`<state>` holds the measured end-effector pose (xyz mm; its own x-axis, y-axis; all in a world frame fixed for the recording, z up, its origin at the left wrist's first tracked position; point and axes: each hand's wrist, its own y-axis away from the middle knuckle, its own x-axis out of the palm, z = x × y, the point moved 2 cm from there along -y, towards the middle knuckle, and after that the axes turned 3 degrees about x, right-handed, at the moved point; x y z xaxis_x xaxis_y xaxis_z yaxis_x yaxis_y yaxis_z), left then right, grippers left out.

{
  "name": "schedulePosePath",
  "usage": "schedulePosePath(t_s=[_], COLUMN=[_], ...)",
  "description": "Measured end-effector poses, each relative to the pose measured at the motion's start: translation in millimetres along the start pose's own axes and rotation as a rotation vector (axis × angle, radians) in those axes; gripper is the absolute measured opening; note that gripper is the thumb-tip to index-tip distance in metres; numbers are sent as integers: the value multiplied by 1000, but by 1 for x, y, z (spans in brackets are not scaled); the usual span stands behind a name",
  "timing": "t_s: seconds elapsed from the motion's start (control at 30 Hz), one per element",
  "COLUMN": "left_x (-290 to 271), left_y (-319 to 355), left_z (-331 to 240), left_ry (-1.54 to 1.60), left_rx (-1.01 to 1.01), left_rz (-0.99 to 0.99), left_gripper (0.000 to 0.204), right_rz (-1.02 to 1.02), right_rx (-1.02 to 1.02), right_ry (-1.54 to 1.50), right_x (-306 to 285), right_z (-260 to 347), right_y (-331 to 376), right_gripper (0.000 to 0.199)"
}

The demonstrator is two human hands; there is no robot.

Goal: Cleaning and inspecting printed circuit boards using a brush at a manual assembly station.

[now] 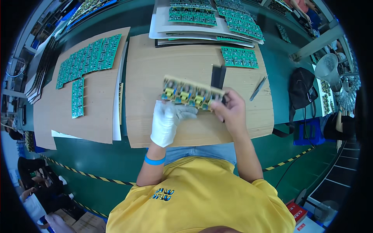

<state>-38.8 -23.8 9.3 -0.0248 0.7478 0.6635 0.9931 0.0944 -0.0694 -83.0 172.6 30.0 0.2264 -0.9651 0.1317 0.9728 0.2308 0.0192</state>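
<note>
I hold a long strip of circuit boards with yellow and blue components over a brown cardboard sheet. My left hand, in a white glove with a blue wristband, grips the strip's left half from below. My bare right hand grips its right end. A black flat bar lies on the cardboard just behind the strip, partly hidden by it.
Green circuit board panels lie at the cardboard's far right and on a second cardboard sheet to the left. More panels sit on white trays at the back. Metal tweezers lie to the right. A black bag hangs at the table's right edge.
</note>
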Motion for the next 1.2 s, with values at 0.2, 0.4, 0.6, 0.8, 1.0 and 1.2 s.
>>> schedulePosePath(t_s=[0.2, 0.4, 0.6, 0.8, 1.0, 1.2], left_x=[-2, -4, -5, -2, -2, -7], left_y=[-1, 0, 1, 0, 2, 0], left_z=[1, 2, 2, 0, 0, 2], left_ry=[-36, -44, -21, -24, -23, -29], left_rx=[-132, -128, -112, -119, -128, -139], left_rz=[-28, -20, 4, 33, 18, 35], left_gripper=[41, 43, 46, 58, 65, 70], right_rz=[-85, -76, -75, -59, -69, -56], right_rx=[236, 224, 221, 226, 233, 231], right_ry=[-253, -249, -252, -248, -239, -264], right_x=[-5, -5, -4, -7, -5, -5], right_z=[-13, -12, -12, -15, -10, -9], right_y=[-14, -12, -12, -12, -10, -10], right_gripper=[24, 26, 27, 27, 26, 25])
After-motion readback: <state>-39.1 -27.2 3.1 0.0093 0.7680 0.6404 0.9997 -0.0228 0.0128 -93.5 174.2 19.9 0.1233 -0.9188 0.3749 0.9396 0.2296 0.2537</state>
